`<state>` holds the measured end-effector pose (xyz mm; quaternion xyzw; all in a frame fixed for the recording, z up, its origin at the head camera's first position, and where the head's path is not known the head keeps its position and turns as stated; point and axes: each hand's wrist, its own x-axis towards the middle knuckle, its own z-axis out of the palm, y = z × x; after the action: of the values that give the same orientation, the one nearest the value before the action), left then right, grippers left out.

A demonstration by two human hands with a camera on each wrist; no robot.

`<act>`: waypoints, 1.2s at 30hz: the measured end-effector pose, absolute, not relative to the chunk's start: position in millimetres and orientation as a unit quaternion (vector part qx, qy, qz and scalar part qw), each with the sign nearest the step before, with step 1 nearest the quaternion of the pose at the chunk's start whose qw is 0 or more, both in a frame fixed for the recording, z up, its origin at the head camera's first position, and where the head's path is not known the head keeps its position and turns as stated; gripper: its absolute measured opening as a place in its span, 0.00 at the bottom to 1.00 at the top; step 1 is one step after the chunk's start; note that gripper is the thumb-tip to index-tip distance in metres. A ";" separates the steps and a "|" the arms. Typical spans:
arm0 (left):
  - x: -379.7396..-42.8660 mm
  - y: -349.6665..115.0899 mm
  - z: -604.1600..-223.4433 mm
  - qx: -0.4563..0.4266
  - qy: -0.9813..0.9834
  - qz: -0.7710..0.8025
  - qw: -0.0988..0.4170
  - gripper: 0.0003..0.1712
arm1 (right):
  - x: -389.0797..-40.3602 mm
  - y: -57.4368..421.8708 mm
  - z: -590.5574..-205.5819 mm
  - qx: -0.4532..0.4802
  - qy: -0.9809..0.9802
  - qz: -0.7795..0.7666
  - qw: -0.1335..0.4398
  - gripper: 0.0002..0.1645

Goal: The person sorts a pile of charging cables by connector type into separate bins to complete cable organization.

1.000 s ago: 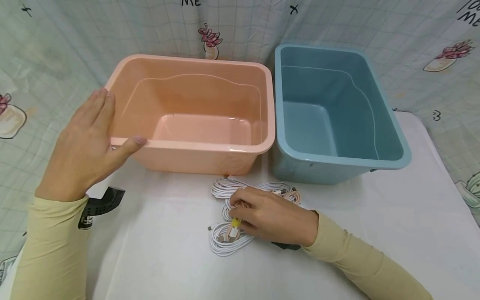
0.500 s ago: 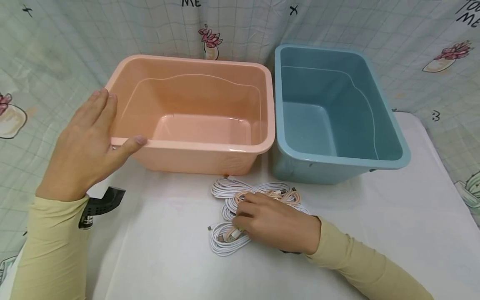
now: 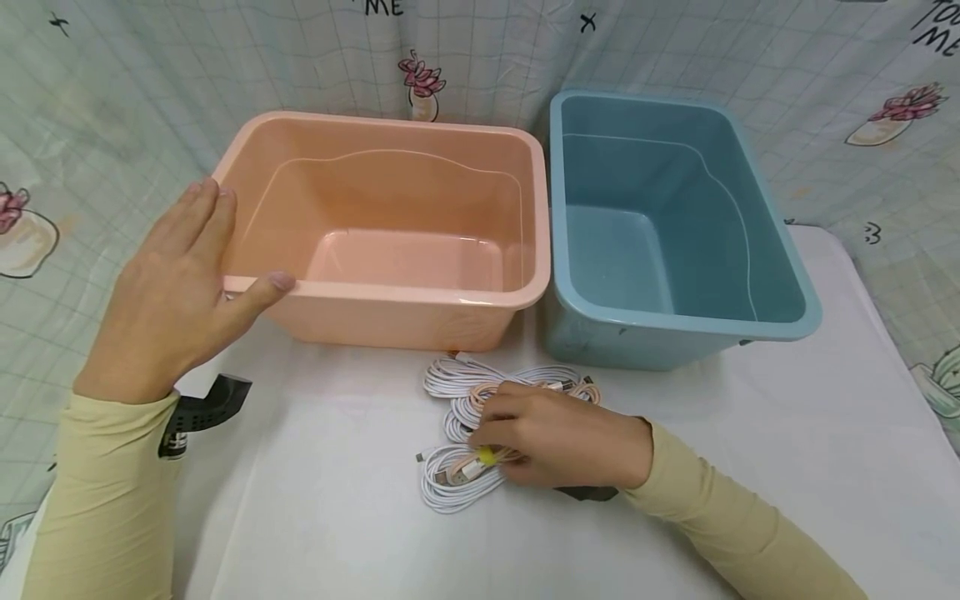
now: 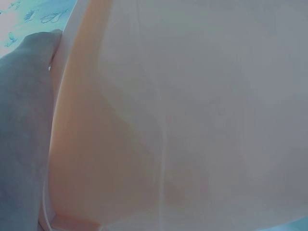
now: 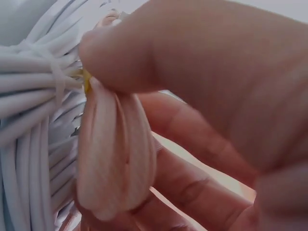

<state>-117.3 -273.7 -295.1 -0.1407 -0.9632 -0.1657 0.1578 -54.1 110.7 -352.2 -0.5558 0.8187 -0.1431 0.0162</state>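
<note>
1. Hands well apart. Our right hand point(image 3: 558, 437) pinches a peach cable coil point(image 5: 118, 163), thumb by its yellow tie point(image 5: 87, 82), other fingers curled behind the loops.
2. Our left hand point(image 3: 168, 300) lies with straight fingers along the left rim of the peach tub point(image 3: 375, 288), thumb over the near rim; light pressure there should be enough to steady it.
3. Coil's place: among white cable coils point(image 3: 450, 492) on the white cloth point(image 3: 322, 500), near side of both the peach tub and the blue tub point(image 3: 682, 320) at right.
4. We judge the tie the best grip: all loops gather there, so none should slip.
5. Plugs point(image 3: 471, 471) sit over the nearest white coil and could snag; we'd lift straight up, slowly.
6. Whether any strand is tangled beneath, we cannot tell.
</note>
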 end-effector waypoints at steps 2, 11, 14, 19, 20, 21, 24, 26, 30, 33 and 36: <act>-117.4 -273.8 -295.6 -0.142 -0.963 -0.166 0.159 0.59 | -55.2 111.8 -352.4 -0.555 0.818 -0.153 0.029 0.13; -118.0 -274.1 -295.2 -0.134 -0.965 -0.164 0.152 0.60 | -61.8 114.8 -351.5 -0.528 0.824 -0.182 0.098 0.18; -118.4 -273.9 -294.9 -0.132 -0.966 -0.164 0.149 0.60 | -63.8 115.3 -351.5 -0.518 0.826 -0.187 0.117 0.19; -118.7 -273.5 -295.1 -0.129 -0.967 -0.165 0.145 0.59 | -66.1 117.3 -352.3 -0.503 0.828 -0.201 0.147 0.22; -118.7 -273.4 -294.9 -0.130 -0.967 -0.164 0.147 0.59 | -66.7 118.0 -352.2 -0.500 0.827 -0.206 0.154 0.22; -118.8 -273.3 -294.9 -0.130 -0.967 -0.165 0.147 0.59 | -67.3 118.8 -352.0 -0.498 0.826 -0.209 0.159 0.23; -118.7 -273.1 -294.8 -0.130 -0.966 -0.166 0.147 0.59 | -69.1 121.3 -351.3 -0.494 0.823 -0.220 0.176 0.25; -118.2 -273.1 -294.8 -0.131 -0.966 -0.166 0.148 0.60 | -69.6 122.2 -351.0 -0.495 0.820 -0.220 0.183 0.27; -117.5 -272.8 -294.7 -0.131 -0.966 -0.166 0.150 0.60 | -67.6 120.8 -351.4 -0.506 0.819 -0.202 0.179 0.26; -117.8 -272.6 -294.5 -0.130 -0.966 -0.164 0.150 0.60 | -63.8 117.3 -352.5 -0.523 0.820 -0.179 0.148 0.21; -118.4 -272.4 -294.5 -0.127 -0.968 -0.163 0.145 0.60 | -60.9 115.2 -353.9 -0.531 0.823 -0.165 0.117 0.19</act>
<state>-118.4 -272.4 -294.5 -0.1266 -0.9676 -0.1630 0.1452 -60.9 115.2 -353.9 -0.5315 0.8225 -0.1650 0.1174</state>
